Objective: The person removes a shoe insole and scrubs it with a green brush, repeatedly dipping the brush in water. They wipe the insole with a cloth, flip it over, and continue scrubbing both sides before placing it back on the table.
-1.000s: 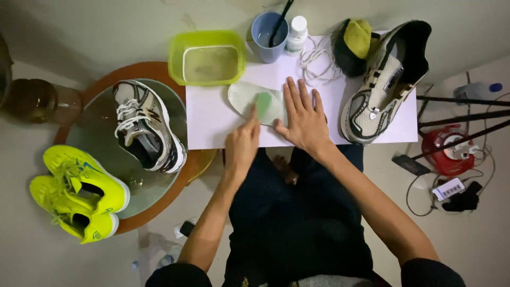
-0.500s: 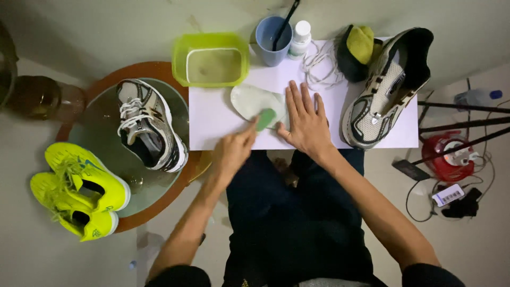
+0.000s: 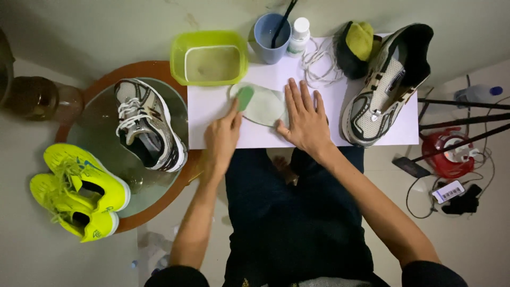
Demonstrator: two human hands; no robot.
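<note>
A pale shoe insole (image 3: 263,106) lies flat on a white board (image 3: 212,114) across my lap. My left hand (image 3: 222,139) grips a small green sponge (image 3: 244,98) and presses it on the insole's left end. My right hand (image 3: 304,119) rests flat with fingers spread on the insole's right end, pinning it to the board.
A green tub of cloudy water (image 3: 210,58), a blue cup with a brush (image 3: 271,31) and a small white bottle (image 3: 299,35) stand at the board's far edge. White laces (image 3: 317,65), a dark cloth with a yellow-green piece (image 3: 355,47) and a laceless sneaker (image 3: 388,85) lie right. A second sneaker (image 3: 147,125) sits on a round glass table (image 3: 95,133); yellow shoes (image 3: 77,188) left.
My left hand has slid the green sponge leftward along the insole, from near my right hand to the insole's left end. My right hand has stayed pressed on the insole.
</note>
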